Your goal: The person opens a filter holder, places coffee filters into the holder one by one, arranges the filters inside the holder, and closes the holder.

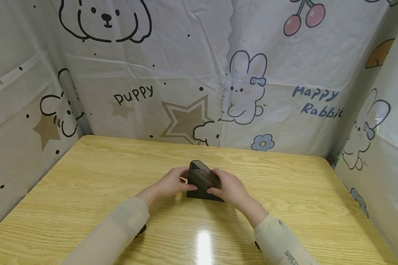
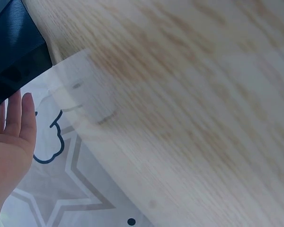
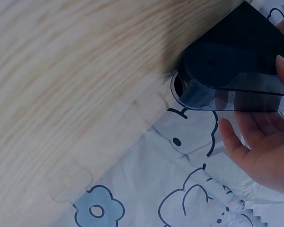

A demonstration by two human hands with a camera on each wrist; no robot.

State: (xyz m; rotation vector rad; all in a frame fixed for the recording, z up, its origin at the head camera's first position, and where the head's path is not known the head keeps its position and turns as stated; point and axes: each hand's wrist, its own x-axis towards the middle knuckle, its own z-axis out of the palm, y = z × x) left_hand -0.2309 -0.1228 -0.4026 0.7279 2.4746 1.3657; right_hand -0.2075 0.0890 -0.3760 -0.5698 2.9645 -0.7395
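Observation:
In the head view, both hands are at a black box (image 1: 203, 194) with a smoky see-through cover (image 1: 202, 176), over the middle of the table. My left hand (image 1: 174, 182) grips the box at its left end, thumb in front. In the left wrist view, its fingers reach under the dark box (image 2: 16, 47). My right hand (image 1: 233, 187) pinches the cover's right end between thumb and fingers. In the right wrist view, the cover (image 3: 194, 97) sits slanted against the box, its rounded end sticking out, and the right hand's fingers (image 3: 241, 137) lie beneath it.
The wood-grain table (image 1: 96, 176) reaches back to a hanging printed cloth (image 1: 172, 73) with cartoon animals and stars. More printed cloth hangs along the left and right sides. Small dark items (image 1: 140, 230) show beside the sleeves.

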